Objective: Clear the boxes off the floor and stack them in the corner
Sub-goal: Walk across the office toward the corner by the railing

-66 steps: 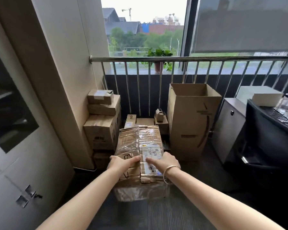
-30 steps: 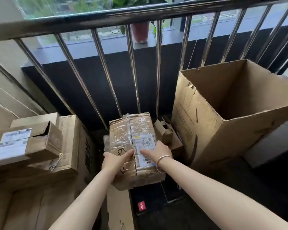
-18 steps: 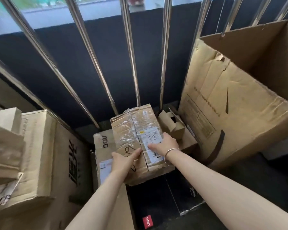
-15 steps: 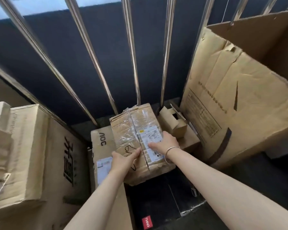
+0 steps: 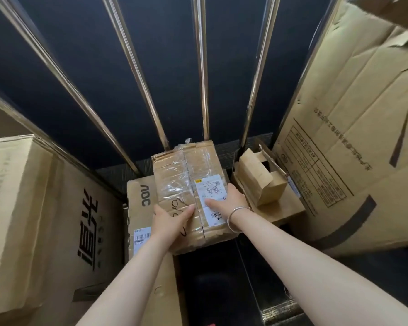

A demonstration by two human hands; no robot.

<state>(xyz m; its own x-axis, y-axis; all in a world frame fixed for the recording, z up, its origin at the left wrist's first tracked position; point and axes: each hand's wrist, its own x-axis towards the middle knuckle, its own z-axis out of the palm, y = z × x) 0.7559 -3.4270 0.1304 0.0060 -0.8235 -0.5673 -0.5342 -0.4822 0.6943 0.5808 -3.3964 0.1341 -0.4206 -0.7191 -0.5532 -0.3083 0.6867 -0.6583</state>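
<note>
A taped cardboard box [image 5: 186,175] with a white shipping label lies low in the corner, its far end near the railing bars. It overlaps a flat AOC box [image 5: 140,198] on its left. My left hand [image 5: 169,223] grips its near left edge, thumb lying across the top. My right hand [image 5: 229,200], with a bracelet at the wrist, grips the right side, thumb on the label. Whether the box rests fully on what is under it is hidden.
A stack of large boxes [image 5: 45,220] stands close on the left. A tall open carton [image 5: 353,128] leans at the right, with a small torn box [image 5: 260,180] on a flat one before it. Metal railing bars [image 5: 203,90] and a dark wall close the back.
I have carried the taped box from the open floor into the corner and lowered it between the left stack and the tall carton. Both hands kept their hold throughout.
</note>
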